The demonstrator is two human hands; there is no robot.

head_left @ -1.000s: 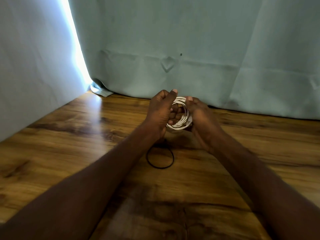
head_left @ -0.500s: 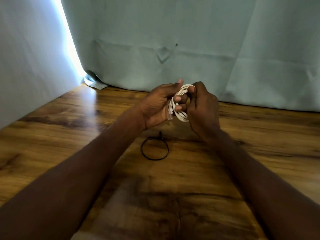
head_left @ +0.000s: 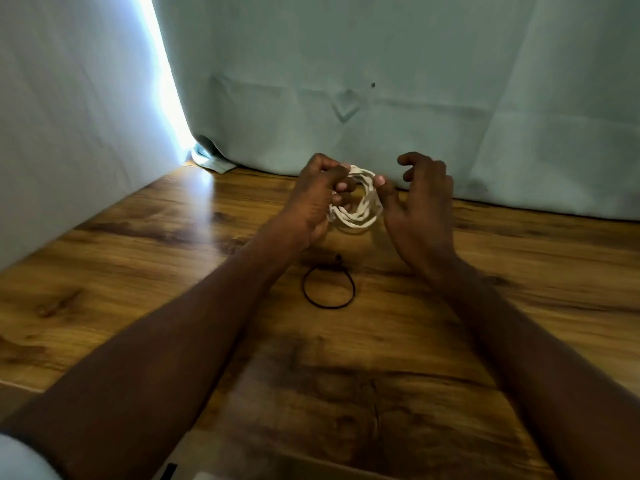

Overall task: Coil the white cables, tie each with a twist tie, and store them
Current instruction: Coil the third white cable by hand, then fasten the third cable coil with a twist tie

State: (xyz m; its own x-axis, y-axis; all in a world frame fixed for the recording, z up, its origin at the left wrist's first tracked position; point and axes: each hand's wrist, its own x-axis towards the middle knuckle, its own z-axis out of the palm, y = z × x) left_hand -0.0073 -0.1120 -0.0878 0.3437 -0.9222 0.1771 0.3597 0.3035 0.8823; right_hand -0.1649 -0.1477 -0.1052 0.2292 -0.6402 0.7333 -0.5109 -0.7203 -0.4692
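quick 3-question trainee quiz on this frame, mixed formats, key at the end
1. True or false: the black twist tie is already wrapped round the white cable coil.
2. Which hand grips the coil with curled fingers? A) left hand B) right hand C) neither
3. Fill in: the tie lies as a loop on the wooden ____, nearer the camera than the coil.

Key
1. False: it lies apart from the coil.
2. A: the right hand's thumb touches the coil, its fingers spread off it.
3. table
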